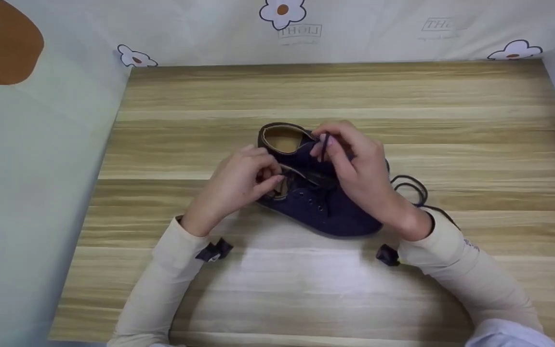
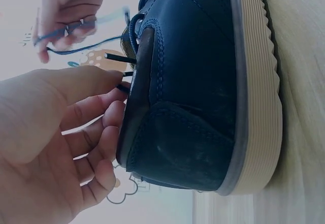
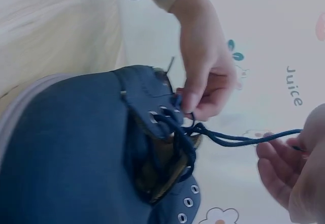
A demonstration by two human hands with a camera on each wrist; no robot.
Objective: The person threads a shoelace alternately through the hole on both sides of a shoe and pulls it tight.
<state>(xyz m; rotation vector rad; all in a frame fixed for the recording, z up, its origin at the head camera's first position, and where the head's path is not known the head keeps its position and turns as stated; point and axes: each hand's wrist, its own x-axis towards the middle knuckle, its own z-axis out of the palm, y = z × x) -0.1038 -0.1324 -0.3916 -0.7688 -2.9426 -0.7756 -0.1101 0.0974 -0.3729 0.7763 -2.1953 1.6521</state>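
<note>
Two navy lace-up shoes lie side by side on the table, toes to the right: a nearer shoe (image 1: 350,212) and a farther shoe (image 1: 284,126). My left hand (image 1: 241,178) is at the nearer shoe's opening, its thumb and forefinger pinching a dark shoelace (image 2: 120,58) by the collar. Above the shoes, my right hand (image 1: 366,168) holds a stretch of lace (image 1: 325,147) between thumb and fingers. In the right wrist view a doubled lace (image 3: 233,139) runs from the eyelets (image 3: 154,116) to the right hand (image 3: 304,168).
Loose lace loops (image 1: 417,185) lie right of the shoes, partly under the right forearm. Dark camera mounts (image 1: 388,255) sit at both wrists. A printed cloth (image 1: 200,33) stands behind and left of the wood-grain table (image 1: 186,101).
</note>
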